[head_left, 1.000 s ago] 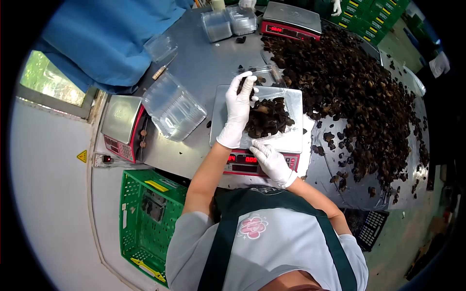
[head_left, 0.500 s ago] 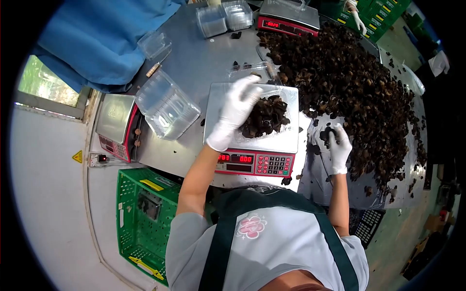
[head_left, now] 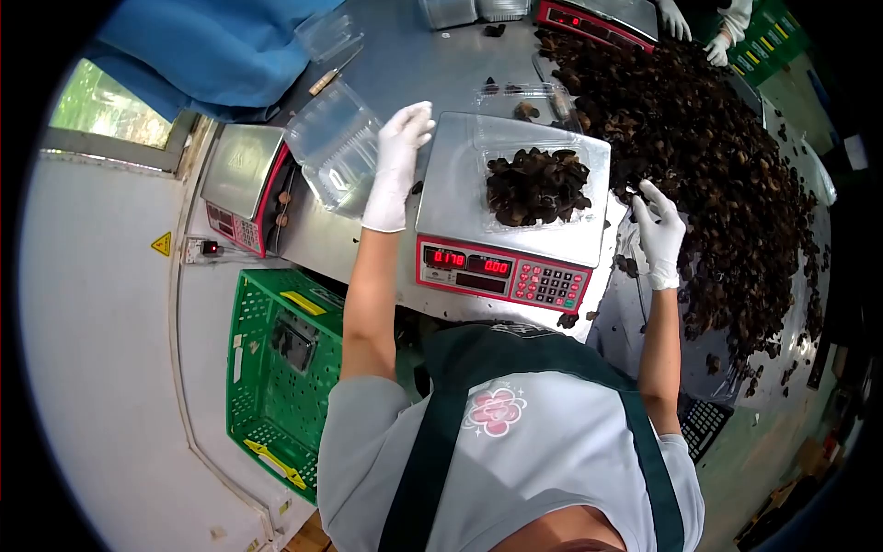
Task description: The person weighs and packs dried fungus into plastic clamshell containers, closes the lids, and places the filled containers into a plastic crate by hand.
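My left hand (head_left: 401,164), in a white glove, is raised at the left side of the scale (head_left: 451,202), beside empty clear clamshell boxes (head_left: 336,175). Its fingers stretch out and hold nothing visible. On the steel pan, a clear plastic box (head_left: 497,219) contains dark wood ear mushrooms (head_left: 536,187); the red display reads 0.178 and 0.00. My gloved right hand (head_left: 659,237) is right of the scale, at the near edge of the large mushroom heap (head_left: 727,202). Its fingers are apart, with nothing visible between them.
Behind the scale lies an open clear box (head_left: 524,103) with a few pieces. A knife (head_left: 324,83) lies at the far left. A second scale (head_left: 244,175) stands left, above a green crate (head_left: 276,368). Another person's gloved hands (head_left: 719,48) are near a far scale (head_left: 598,26).
My left hand has left the box of mushrooms and moved left. The right hand's fingers have spread, and the dark piece is out of them. The view has shifted; the scale display now shows 0.178.
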Demonstrator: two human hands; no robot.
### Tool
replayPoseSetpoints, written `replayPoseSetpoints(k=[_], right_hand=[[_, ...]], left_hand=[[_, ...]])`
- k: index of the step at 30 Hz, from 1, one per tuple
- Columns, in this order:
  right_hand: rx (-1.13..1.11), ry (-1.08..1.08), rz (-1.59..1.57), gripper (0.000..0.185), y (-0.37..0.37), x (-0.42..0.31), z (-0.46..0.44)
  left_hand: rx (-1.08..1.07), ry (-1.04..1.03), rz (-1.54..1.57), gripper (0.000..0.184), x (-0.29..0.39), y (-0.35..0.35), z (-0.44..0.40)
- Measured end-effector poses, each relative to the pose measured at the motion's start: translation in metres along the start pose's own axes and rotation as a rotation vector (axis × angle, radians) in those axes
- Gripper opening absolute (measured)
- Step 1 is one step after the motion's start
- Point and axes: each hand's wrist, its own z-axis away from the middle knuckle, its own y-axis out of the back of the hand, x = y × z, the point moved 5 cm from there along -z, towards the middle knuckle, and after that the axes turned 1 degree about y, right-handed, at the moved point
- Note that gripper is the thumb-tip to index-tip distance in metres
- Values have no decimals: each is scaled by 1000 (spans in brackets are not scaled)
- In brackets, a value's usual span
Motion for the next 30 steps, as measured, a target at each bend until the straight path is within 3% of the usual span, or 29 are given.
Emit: replayPoseSetpoints(k=[3,7,11,13,14,15,19,21,23,24,25,26,27,28,29,30], right_hand=[[-119,151,-74,28,-17,-55,-4],[-254,611,36,29,-49,-120,-9],[-371,749,253,24,-75,-123,-18],[-320,698,-20,20,-67,-123,-26],[-270,557,-179,16,-60,-116,-31],[-256,252,-385,13,-51,-108,-31],[-109,-215,-887,21,7,-50,-24],[-48,-287,-1134,31,46,-4,-9],[62,-293,-1498,40,91,102,16],[230,-310,-1451,39,121,135,38],[156,-290,-1657,39,152,194,59],[513,-543,-1014,43,174,161,90],[527,-593,-954,48,216,248,120],[636,-699,-989,48,238,243,150],[755,-798,-590,47,255,204,174],[799,-703,-561,44,310,298,216]], left_hand=[[-66,-21,-47,28,-6,-20,1],[-120,-36,-68,27,-7,-42,4],[-169,-26,-139,32,-3,-49,8],[-163,-36,-122,32,-3,-43,8],[-154,-41,-110,33,-4,-39,8],[-153,-39,-108,33,-3,-35,9],[-120,9,-54,28,-3,-20,10],[-122,24,-23,30,-4,-11,8],[-113,41,-23,31,-5,-6,5],[-104,48,-7,31,-4,-3,4],[-92,55,7,31,-3,1,3],[-77,57,10,30,-3,3,1],[-64,64,1,30,-3,5,1],[-56,64,11,30,-1,5,-1],[-51,62,24,31,0,5,-3],[-50,69,42,31,0,5,-5]])
